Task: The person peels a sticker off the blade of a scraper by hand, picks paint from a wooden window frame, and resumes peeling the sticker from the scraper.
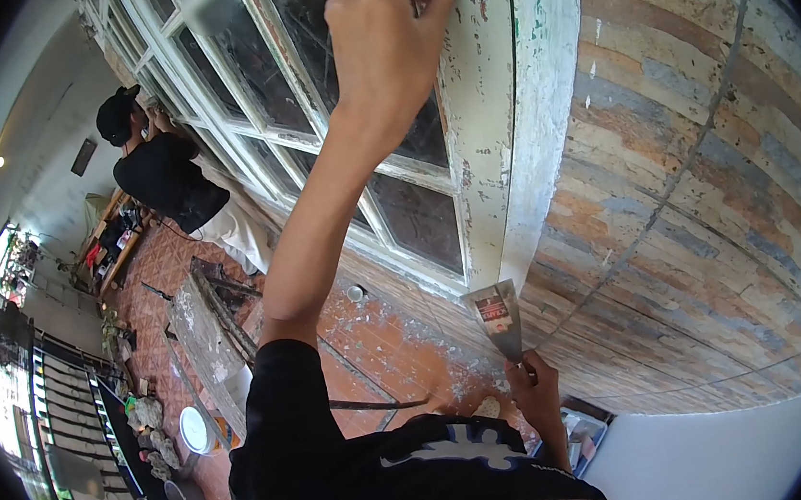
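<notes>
My left hand (381, 49) is raised against the window frame, at the upper edge of the view. Its fingers are curled into a pinch beside the pale, peeling frame post (486, 116); whatever they hold, if anything, is hidden. Lower down, my right hand (536, 393) is wrapped round the handle of a putty knife (497, 318). The wide metal blade carries a reddish label and points up toward the bottom of the frame post. Behind my left forearm is the window (416, 215), with white, chipped bars and dark panes.
Another person (166, 166) in a black cap and shirt stands farther along the window. A worn wooden plank (201, 327) on metal supports stands left of me. Paint flakes (409, 341) litter the tiled floor. A white bucket (196, 431) sits near the railing (79, 416); a stone-patterned wall (673, 175) rises right.
</notes>
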The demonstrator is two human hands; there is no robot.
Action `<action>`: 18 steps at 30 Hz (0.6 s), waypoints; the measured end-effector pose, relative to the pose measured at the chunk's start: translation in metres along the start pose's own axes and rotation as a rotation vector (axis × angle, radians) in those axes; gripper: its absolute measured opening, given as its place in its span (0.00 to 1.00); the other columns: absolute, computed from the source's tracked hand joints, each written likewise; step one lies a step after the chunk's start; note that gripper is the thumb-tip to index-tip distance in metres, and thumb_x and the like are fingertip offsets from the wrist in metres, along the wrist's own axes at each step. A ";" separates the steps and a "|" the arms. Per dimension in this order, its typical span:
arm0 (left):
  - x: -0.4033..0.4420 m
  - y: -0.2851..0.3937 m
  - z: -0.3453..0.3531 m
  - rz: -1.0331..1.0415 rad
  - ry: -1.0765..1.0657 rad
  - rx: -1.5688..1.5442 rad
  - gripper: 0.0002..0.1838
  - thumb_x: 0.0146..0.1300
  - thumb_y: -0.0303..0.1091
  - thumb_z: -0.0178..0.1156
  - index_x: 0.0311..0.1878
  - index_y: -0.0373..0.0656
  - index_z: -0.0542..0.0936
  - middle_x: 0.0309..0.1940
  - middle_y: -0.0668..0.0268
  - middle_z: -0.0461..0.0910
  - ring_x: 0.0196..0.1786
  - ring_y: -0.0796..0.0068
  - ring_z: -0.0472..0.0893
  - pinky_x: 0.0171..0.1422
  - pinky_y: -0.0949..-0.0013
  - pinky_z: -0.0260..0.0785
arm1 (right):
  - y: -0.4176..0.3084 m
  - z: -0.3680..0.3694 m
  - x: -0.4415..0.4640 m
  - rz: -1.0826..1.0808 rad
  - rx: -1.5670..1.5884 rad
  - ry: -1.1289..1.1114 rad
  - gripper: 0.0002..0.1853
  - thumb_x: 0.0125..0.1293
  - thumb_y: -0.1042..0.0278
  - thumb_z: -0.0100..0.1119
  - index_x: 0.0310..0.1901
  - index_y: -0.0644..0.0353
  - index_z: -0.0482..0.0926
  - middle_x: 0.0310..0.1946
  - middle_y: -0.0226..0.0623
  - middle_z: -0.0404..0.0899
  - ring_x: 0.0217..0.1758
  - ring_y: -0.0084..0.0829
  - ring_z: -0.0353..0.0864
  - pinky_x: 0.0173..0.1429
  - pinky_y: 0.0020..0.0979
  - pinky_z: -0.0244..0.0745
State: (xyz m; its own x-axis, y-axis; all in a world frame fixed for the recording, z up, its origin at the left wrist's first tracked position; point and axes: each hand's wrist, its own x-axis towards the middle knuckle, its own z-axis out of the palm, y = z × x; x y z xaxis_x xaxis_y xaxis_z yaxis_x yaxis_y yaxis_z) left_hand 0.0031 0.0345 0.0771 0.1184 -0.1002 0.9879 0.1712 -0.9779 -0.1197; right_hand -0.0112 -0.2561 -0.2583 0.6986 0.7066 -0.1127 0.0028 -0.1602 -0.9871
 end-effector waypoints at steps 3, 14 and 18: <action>0.005 -0.002 0.000 0.066 -0.074 0.077 0.08 0.59 0.31 0.70 0.39 0.37 0.88 0.28 0.62 0.85 0.33 0.72 0.85 0.38 0.68 0.76 | -0.007 -0.001 0.003 -0.020 -0.021 -0.059 0.13 0.68 0.69 0.62 0.31 0.67 0.71 0.17 0.36 0.64 0.24 0.20 0.59 0.27 0.31 0.59; 0.016 -0.007 -0.002 0.224 -0.236 0.006 0.12 0.57 0.19 0.62 0.39 0.34 0.68 0.33 0.52 0.69 0.38 0.51 0.71 0.43 0.54 0.67 | -0.007 -0.004 0.011 -0.060 -0.112 -0.179 0.15 0.68 0.66 0.62 0.30 0.68 0.70 0.17 0.36 0.62 0.24 0.21 0.58 0.28 0.31 0.58; 0.023 -0.017 -0.006 0.266 -0.348 -0.031 0.12 0.58 0.19 0.62 0.39 0.34 0.68 0.32 0.53 0.68 0.36 0.52 0.70 0.42 0.56 0.67 | -0.004 -0.005 0.014 -0.068 -0.105 -0.195 0.15 0.68 0.66 0.62 0.31 0.68 0.71 0.17 0.37 0.62 0.24 0.21 0.57 0.28 0.32 0.58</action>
State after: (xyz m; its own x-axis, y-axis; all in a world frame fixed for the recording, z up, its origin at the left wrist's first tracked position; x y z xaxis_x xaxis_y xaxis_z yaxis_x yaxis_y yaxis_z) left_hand -0.0025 0.0475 0.1025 0.4776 -0.2865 0.8306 0.0616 -0.9321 -0.3570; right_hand 0.0019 -0.2489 -0.2556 0.5426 0.8365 -0.0762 0.1270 -0.1714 -0.9770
